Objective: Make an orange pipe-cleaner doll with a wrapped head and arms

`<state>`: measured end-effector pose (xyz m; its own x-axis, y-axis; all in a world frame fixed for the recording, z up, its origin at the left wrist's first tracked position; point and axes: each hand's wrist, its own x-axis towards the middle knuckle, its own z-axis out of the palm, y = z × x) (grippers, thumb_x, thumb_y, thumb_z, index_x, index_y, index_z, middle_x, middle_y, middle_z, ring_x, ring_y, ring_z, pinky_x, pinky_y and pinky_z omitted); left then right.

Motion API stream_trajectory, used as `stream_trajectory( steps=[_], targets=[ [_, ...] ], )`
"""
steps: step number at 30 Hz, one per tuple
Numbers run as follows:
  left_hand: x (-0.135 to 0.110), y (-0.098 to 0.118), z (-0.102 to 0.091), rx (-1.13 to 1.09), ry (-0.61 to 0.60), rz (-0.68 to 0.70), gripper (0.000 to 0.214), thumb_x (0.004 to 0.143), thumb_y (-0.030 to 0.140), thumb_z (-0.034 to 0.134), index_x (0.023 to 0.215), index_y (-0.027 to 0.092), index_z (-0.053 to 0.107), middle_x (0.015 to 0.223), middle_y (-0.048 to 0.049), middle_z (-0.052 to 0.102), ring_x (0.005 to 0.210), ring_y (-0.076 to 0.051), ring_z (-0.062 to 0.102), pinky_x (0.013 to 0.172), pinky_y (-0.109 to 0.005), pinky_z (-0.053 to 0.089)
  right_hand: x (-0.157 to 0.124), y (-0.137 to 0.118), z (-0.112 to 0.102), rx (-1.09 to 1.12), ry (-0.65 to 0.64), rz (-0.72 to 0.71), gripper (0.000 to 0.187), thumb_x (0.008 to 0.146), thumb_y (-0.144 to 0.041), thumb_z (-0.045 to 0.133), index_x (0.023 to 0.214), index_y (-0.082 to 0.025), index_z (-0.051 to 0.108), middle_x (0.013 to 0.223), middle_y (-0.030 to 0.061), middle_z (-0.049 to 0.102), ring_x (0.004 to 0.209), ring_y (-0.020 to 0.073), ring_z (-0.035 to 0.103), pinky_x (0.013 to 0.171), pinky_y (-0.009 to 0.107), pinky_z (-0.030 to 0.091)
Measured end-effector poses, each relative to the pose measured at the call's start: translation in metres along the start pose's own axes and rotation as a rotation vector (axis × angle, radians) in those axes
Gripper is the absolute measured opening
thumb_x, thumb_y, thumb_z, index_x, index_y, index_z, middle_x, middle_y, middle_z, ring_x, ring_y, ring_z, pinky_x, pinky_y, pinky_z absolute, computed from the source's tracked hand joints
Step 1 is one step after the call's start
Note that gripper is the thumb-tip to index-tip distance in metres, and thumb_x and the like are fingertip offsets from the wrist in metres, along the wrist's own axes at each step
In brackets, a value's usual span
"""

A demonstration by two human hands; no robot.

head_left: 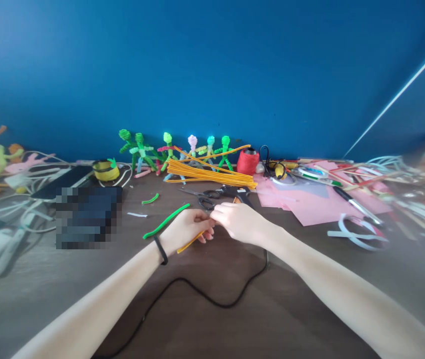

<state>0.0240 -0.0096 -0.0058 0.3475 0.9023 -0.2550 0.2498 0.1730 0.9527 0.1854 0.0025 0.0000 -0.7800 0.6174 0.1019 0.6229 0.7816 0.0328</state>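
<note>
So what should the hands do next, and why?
Maybe fold in the loose end of the orange pipe cleaner, because it pokes out from the left hand, and the right hand is close enough to help.

Fuzzy orange strand (190, 243), matt pink paper (311, 212)

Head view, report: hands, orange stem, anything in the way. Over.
Left hand closed on orange stem, one end showing. Right hand fingertips meeting left's, grip hidden. Scissors close beyond both.

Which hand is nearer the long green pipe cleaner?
Left. The left hand is just beside the long green pipe cleaner; the right hand is farther off, past the left hand.
</note>
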Motion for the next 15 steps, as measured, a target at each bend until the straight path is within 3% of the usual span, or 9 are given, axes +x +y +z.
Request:
stream_trajectory(
  steps=[3, 8, 15],
  targets=[
    [-0.002, -0.001, 0.002, -0.009, -0.057, -0.057, 0.014, 0.070, 0.027, 0.054, 0.067, 0.013, 0.056, 0.053, -0.0015, 0.061, 0.049, -0.013, 0.060, 0.044, -0.021, 0.046, 0.000, -0.001, 0.000, -0.026, -0.014, -0.015, 0.017, 0.077, -0.003, 0.044, 0.085, -0.014, 0.055, 0.084, 0.0076, 0.057, 0.078, 0.0172, 0.053, 0.062, 0.026, 0.037],
    [-0.002, -0.005, 0.007, -0.075, -0.029, -0.069, 0.018, 0.071, 0.029, 0.054, 0.064, 0.012, 0.053, 0.050, -0.0018, 0.060, 0.045, -0.012, 0.059, 0.041, -0.020, 0.044, 0.001, 0.002, 0.004, -0.011, 0.016, -0.023, 0.017, 0.079, -0.005, 0.043, 0.084, -0.014, 0.057, 0.082, 0.0063, 0.057, 0.077, 0.0162, 0.052, 0.063, 0.026, 0.037],
    [0.001, -0.012, 0.007, -0.148, 0.006, -0.025, 0.020, 0.073, 0.031, 0.055, 0.068, 0.012, 0.052, 0.055, -0.0030, 0.062, 0.048, -0.011, 0.060, 0.043, -0.019, 0.043, 0.003, 0.012, 0.007, 0.348, 0.186, -0.022, 0.017, 0.083, -0.015, 0.045, 0.091, -0.015, 0.060, 0.089, 0.0059, 0.060, 0.086, 0.0160, 0.054, 0.076, 0.028, 0.041]
  ],
)
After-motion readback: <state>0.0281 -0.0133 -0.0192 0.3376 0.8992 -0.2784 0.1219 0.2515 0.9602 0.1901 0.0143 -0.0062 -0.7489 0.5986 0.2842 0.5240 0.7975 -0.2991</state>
